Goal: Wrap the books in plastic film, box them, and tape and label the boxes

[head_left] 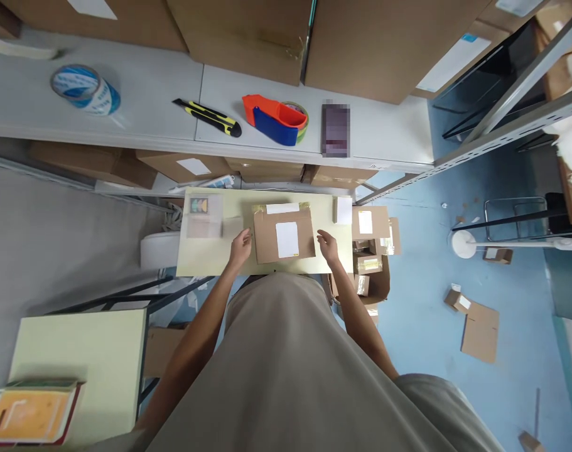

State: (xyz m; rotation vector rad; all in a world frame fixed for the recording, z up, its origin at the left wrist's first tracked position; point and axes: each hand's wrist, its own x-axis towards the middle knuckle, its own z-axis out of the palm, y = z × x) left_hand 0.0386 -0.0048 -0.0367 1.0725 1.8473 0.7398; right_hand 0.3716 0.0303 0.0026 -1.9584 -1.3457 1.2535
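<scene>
A closed brown cardboard box [264,242] lies on the pale yellow table [233,257], with a white label [287,240] on its top and tape along its far edge. Just left of the box is my left hand [240,247], its fingers apart and holding nothing. On the other side, my right hand [328,245] hovers near the box's right edge, also open with nothing in it. Behind my left hand a clear plastic sheet or bag [205,226] lies on the table. A small white stack [343,210] sits at the back right corner.
On the grey shelf [149,125] ahead are a tape roll [85,91], a yellow-black cutter [208,118], an orange-blue tape dispenser [271,119] and a pixelated dark object [336,130]. Cardboard boxes [370,263] stand right of the table. Books [31,414] lie on a table at lower left.
</scene>
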